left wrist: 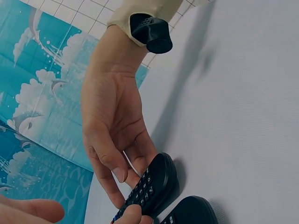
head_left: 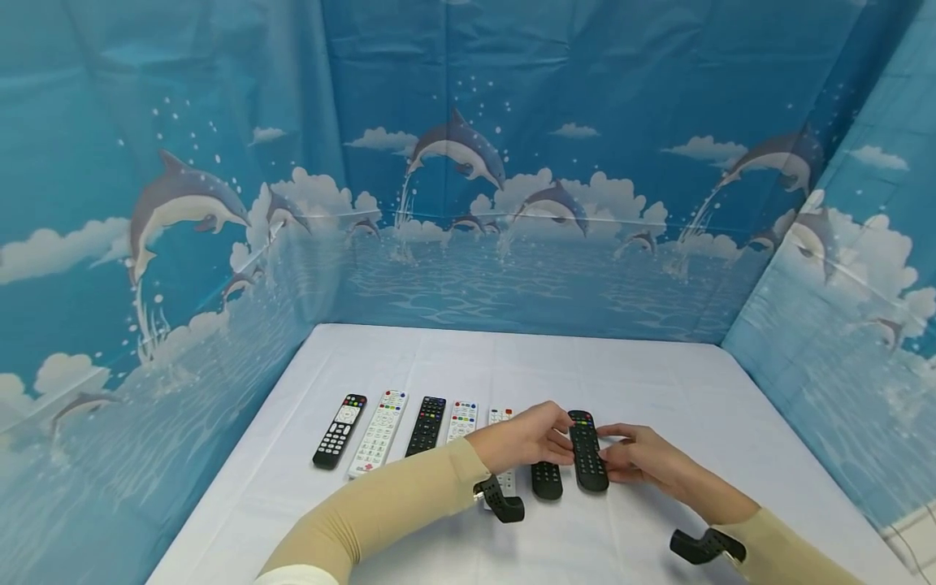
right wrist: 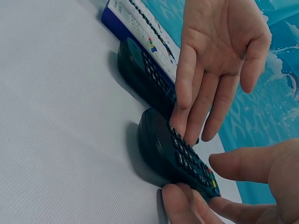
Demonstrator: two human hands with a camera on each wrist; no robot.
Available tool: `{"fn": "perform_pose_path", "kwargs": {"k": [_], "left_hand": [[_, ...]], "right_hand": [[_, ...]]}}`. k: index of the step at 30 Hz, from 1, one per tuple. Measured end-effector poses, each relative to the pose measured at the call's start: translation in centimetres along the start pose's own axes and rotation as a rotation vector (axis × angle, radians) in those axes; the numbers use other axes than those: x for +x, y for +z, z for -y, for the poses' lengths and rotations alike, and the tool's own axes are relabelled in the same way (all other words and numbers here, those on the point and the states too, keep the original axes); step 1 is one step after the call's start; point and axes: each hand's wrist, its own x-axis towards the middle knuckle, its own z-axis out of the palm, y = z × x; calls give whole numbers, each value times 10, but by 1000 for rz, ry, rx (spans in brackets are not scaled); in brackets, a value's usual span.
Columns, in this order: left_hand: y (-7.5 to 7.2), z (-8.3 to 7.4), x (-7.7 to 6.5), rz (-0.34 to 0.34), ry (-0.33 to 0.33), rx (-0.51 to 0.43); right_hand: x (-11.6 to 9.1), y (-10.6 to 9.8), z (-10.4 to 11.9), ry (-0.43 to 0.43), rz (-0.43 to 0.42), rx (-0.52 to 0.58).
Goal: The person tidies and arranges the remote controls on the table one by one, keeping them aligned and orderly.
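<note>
The rightmost black remote control (head_left: 587,455) lies on the white cloth with a hand on either side. My left hand (head_left: 528,439) reaches over from the left, its relaxed fingertips at the remote's left edge. From the right, my right hand (head_left: 647,463) has its fingers at the opposite edge. The right wrist view shows the left hand's fingers (right wrist: 212,100) stretched out beside the remote, rather straight. Just left of this remote lies another black remote control (head_left: 546,481), its upper part hidden under the left hand.
Further left, a row holds a white remote (head_left: 501,416) partly behind the left arm, a white one (head_left: 462,418), a black one (head_left: 426,426), a long white one (head_left: 378,435) and a black-and-white one (head_left: 340,431). A dolphin-print curtain (head_left: 468,276) surrounds the table (head_left: 658,370).
</note>
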Motion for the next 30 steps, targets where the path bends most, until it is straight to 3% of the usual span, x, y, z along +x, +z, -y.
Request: {"fn": "perform_pose_path", "kwargs": {"k": [22, 27, 30], "left_hand": [[-9, 2, -2, 28, 27, 22], [-19, -7, -13, 43, 92, 103], [-28, -17, -19, 61, 187, 240]], "right_hand": [[7, 1, -4, 16, -41, 6], [3, 0, 3, -7, -43, -22], [-2, -3, 10, -53, -76, -76]]}}
